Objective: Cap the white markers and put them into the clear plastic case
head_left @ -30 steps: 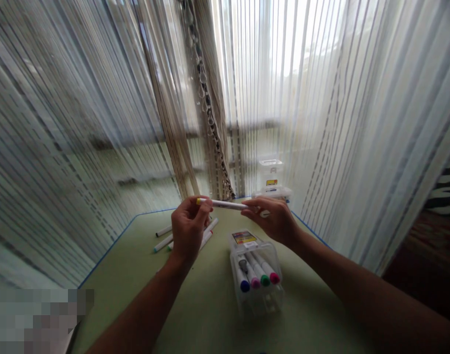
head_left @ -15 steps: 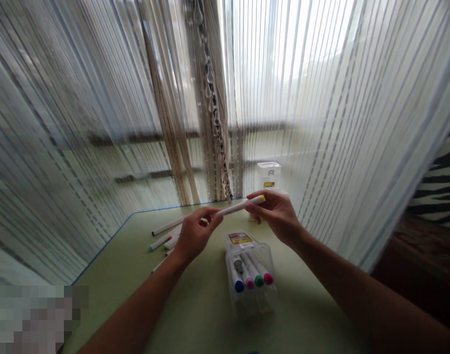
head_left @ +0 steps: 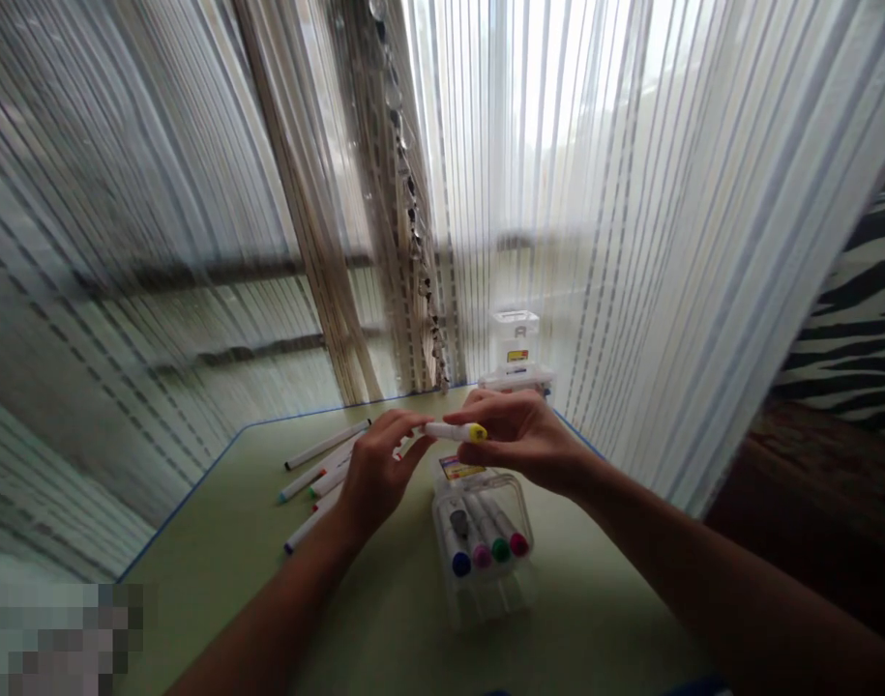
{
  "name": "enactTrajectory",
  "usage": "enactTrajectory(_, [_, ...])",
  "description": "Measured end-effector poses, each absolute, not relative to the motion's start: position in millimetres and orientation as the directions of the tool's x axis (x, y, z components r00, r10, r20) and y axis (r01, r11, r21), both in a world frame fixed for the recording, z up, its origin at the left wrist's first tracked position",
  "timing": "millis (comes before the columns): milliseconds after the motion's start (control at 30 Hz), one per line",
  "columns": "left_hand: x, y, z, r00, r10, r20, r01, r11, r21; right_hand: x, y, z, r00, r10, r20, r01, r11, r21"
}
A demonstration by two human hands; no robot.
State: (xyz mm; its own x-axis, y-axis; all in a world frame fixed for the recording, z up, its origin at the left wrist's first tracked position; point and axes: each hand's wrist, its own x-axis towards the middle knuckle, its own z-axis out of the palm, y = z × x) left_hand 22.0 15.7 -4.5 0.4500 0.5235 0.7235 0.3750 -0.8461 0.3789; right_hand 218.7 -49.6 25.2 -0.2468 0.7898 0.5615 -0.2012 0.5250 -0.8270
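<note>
A white marker with a yellow end (head_left: 453, 432) is held level above the table between both hands. My left hand (head_left: 384, 464) pinches its left end, while my right hand (head_left: 521, 435) grips it near the yellow end, which faces me. Just below, a clear plastic case (head_left: 486, 590) stands on the table with several markers in it, their blue, pink, green and magenta ends toward me. Loose white markers (head_left: 318, 449) lie to the left, partly hidden behind my left hand and forearm.
Behind my right hand another clear case with a yellow label (head_left: 516, 338) stands at the back of the green table (head_left: 217, 541). String curtains (head_left: 602, 222) hang along the table's far edges. Zebra-striped fabric (head_left: 848, 309) shows at the right.
The marker has turned so its yellow end points more toward me, and it sits lower. My right hand has come down and closer to my left. The view has shifted slightly.
</note>
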Motion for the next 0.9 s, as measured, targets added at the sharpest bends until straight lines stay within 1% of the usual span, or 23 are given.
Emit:
enactTrajectory(100, [22.7, 14.3, -4.7, 0.466, 0.497, 0.732, 0.376, -0.86, 0.344, 218.1, -51.1, 25.2, -0.219, 0.781, 0.585, -0.188, 0.554, -0.811])
enactTrajectory(300, [22.1, 15.0, -9.8, 0.559, 0.352, 0.751, 0.367, -0.917, 0.157, 213.7, -54.6, 29.0, -0.141, 0.778, 0.612, -0.239, 0.573, -0.784])
enactTrajectory(400, [22.3, 15.6, -11.2, 0.582, 0.321, 0.748, 0.372, -0.922, 0.106, 211.5, -53.9, 30.4, -0.117, 0.784, 0.61, -0.283, 0.563, -0.777])
enactTrajectory(500, [23.1, 16.8, -12.8, 0.583, 0.31, 0.751, 0.38, -0.921, 0.086, 210.7, -52.4, 30.8, -0.083, 0.783, 0.616, -0.306, 0.569, -0.764])
enactTrajectory(667, [24.0, 18.6, -15.2, 0.6, 0.319, 0.733, 0.396, -0.915, 0.074, 211.0, -51.1, 30.3, -0.04, 0.796, 0.604, -0.291, 0.569, -0.769])
enactTrajectory(767, [23.6, 17.1, -14.1, 0.596, 0.346, 0.724, 0.412, -0.906, 0.095, 211.2, -51.0, 30.1, -0.02, 0.804, 0.595, -0.276, 0.567, -0.776])
enactTrajectory(900, [21.8, 14.3, -11.3, 0.556, 0.372, 0.743, 0.411, -0.9, 0.143, 213.5, -49.9, 29.4, 0.056, 0.797, 0.602, -0.234, 0.596, -0.768])
